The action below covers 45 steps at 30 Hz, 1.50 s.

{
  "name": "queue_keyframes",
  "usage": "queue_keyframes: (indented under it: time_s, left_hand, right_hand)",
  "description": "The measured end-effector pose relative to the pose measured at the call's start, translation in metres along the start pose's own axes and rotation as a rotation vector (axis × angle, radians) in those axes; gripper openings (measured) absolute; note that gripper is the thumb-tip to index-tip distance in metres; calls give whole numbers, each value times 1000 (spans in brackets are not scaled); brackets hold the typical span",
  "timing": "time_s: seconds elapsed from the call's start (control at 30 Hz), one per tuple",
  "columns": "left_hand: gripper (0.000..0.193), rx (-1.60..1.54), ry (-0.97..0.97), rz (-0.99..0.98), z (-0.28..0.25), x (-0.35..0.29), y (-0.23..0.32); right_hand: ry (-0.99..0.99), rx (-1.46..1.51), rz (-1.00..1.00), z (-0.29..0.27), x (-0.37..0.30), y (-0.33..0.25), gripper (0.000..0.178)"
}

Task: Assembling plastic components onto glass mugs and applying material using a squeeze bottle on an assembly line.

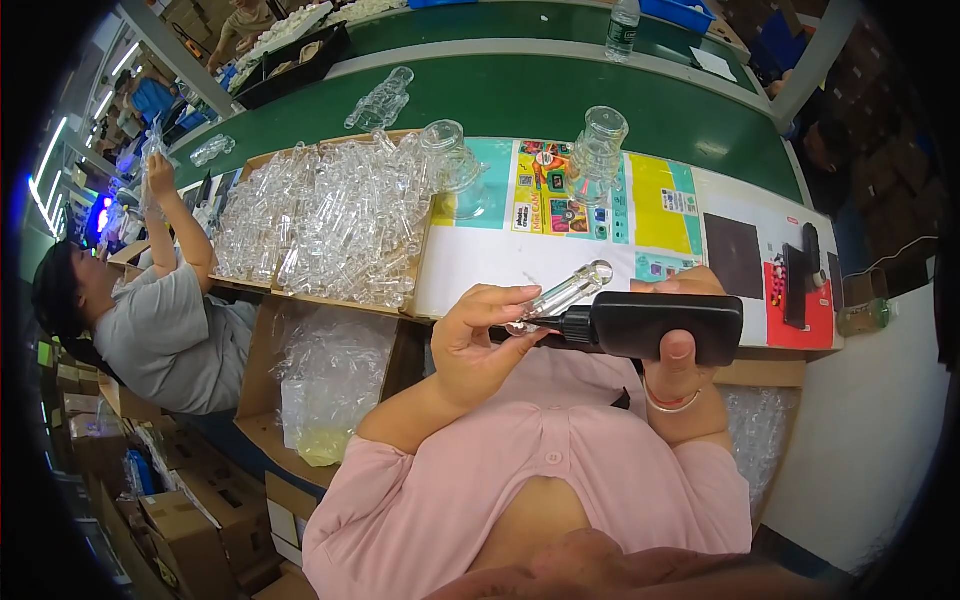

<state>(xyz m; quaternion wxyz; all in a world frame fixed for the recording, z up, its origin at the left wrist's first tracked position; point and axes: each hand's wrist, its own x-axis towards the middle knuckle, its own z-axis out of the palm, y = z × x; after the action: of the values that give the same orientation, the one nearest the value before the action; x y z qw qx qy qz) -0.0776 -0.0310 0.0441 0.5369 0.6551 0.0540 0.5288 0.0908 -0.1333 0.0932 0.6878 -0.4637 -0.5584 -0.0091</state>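
"What is the person in the pink shirt [560, 440] holding?"

"The right hand [679, 362] is clamped around a black bottle [670, 327], thumb across the face turned up to us, fingers on the far side. The bottle lies almost level, its narrow nozzle [545, 322] pointing left."

"And the left hand [480, 342]?"

"Thumb and fingers are pinched together on the lower end of a clear tube [572, 290]. The tube is in front of the chest, tilted, its rounded end up and to the right, above the nozzle."

"Does the nozzle touch it?"

"I can't tell; the tip is lost among the fingertips. I'd say the trick is a firm pinch there, with the fingers clear of the spot where the tip meets the tube, and a light, even squeeze. Bracing both wrists near the body should help too."

"What's past the hands?"

"A white board [470, 275] with colourful prints, then a cardboard box [425, 255] heaped with clear pieces [350, 220] on the left. Two clear vessels stand beyond: one beside the box [455, 175], one farther right [597, 160]."

"And farther off?"

"The green tabletop [520, 95], then a water bottle [622, 32] near its far edge."
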Motion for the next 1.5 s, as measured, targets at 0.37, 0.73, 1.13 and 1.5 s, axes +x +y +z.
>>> queue_keyframes:
  time_s: [0.37,0.73,1.13,1.5]
  left_hand:
    - [44,96,-26,59,-3,1,2]
    - [43,455,-96,241,-8,10,12]
    - [38,89,-109,-170,-10,-1,14]
    - [35,-503,-87,-545,-9,3,17]
  right_hand:
    - [67,254,320,4,2,-8,43]
    - [-162,-14,37,-15,15,-18,34]
    - [-465,-115,-203,-20,8,-42,48]
    - [-408,22,-458,-17,11,-23,44]
